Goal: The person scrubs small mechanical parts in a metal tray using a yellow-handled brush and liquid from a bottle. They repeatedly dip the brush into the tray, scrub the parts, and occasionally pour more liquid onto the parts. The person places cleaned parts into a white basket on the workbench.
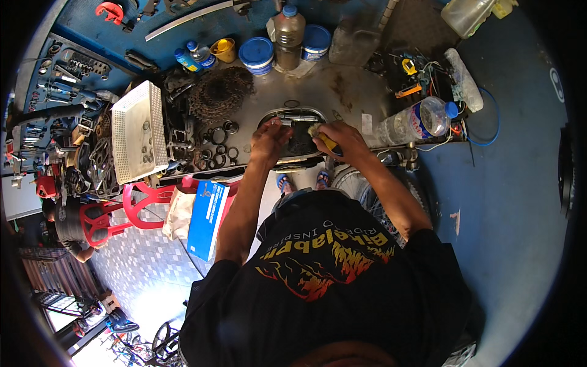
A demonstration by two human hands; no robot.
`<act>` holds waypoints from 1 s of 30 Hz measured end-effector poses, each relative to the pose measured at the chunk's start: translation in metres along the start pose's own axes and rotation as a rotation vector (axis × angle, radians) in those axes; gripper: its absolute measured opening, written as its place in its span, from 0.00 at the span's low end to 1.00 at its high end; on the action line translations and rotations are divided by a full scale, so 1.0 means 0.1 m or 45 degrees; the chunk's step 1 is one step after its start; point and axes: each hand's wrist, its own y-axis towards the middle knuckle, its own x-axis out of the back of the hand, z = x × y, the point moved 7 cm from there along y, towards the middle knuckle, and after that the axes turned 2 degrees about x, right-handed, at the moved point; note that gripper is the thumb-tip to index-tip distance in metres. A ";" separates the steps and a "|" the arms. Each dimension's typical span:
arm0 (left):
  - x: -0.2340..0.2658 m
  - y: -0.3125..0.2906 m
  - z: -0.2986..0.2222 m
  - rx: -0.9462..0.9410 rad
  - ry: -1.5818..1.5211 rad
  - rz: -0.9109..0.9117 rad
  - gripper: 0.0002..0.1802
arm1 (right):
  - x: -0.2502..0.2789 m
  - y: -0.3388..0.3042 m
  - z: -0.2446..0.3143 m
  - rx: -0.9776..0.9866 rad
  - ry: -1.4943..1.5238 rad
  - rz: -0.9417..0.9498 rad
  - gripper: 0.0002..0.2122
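Note:
My right hand is wrapped round a brush with a yellow handle. Its pale bristles point left over a dark oval tray with a shiny metal rim. Over the tray's left side is my left hand, its fingers closed together. Something small and shiny shows at those fingertips, too small to name. A silvery cylindrical part lies along the tray's far side, between the two hands. Dark stuff fills the tray bottom, and I cannot make out its details.
Left on the metal bench stand a white plastic basket, bicycle cassettes and several rings. Blue-lidded tubs and a dark-filled bottle line the back. A clear plastic bottle lies right. A red chair stands below left.

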 end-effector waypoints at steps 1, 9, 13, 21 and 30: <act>0.00 0.00 0.02 -0.005 -0.004 -0.014 0.14 | 0.06 0.04 0.08 0.079 0.022 -0.051 0.11; -0.15 -0.03 0.01 -0.104 0.150 0.143 0.13 | -0.04 0.20 -0.06 -0.331 0.766 -0.074 0.14; -0.18 -0.09 -0.12 -0.185 0.172 0.143 0.16 | -0.32 0.01 -0.48 -0.971 0.987 0.109 0.17; -0.18 -0.06 -0.08 -0.384 0.686 0.123 0.22 | -0.26 -0.03 -0.47 -0.798 0.480 -0.072 0.18; -0.19 -0.17 0.11 -0.403 0.897 0.058 0.17 | -0.32 0.26 -0.12 -0.573 0.803 -0.212 0.17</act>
